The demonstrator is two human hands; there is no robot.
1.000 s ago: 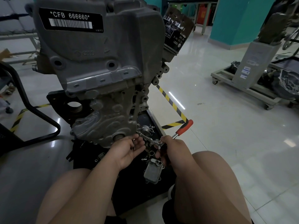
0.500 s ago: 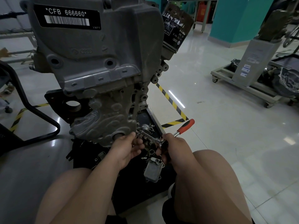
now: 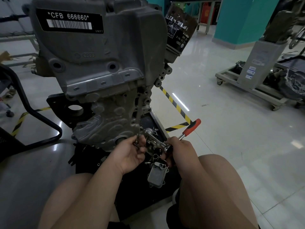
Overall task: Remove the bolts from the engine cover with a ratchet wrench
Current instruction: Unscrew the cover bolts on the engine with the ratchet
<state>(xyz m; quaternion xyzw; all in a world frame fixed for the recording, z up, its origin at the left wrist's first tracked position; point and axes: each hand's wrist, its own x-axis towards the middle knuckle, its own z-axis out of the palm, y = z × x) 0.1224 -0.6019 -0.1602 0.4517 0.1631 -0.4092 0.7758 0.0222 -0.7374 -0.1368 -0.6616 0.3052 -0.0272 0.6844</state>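
Note:
A grey engine stands upright on a black base, its ribbed engine cover [image 3: 105, 128] facing me low down. My right hand [image 3: 179, 151] grips the head end of a ratchet wrench [image 3: 189, 129], whose red handle sticks up to the right. My left hand [image 3: 132, 152] is just below the cover's lower edge and pinches a thin dark bolt [image 3: 136, 142] between thumb and fingers. Small metal parts lie between the two hands; the wrench's socket is hidden among them.
A grey finned metal part [image 3: 156, 176] lies on the black base [image 3: 148, 121] by my knees. A black oil filter [image 3: 179, 33] sticks out at the engine's upper right. A wheeled cart [image 3: 247, 90] stands at right, a black frame [image 3: 41, 113] at left. Yellow-black tape crosses the glossy floor.
The left hand has drawn slightly away from the cover with the bolt in its fingers. The right hand and wrench have barely shifted.

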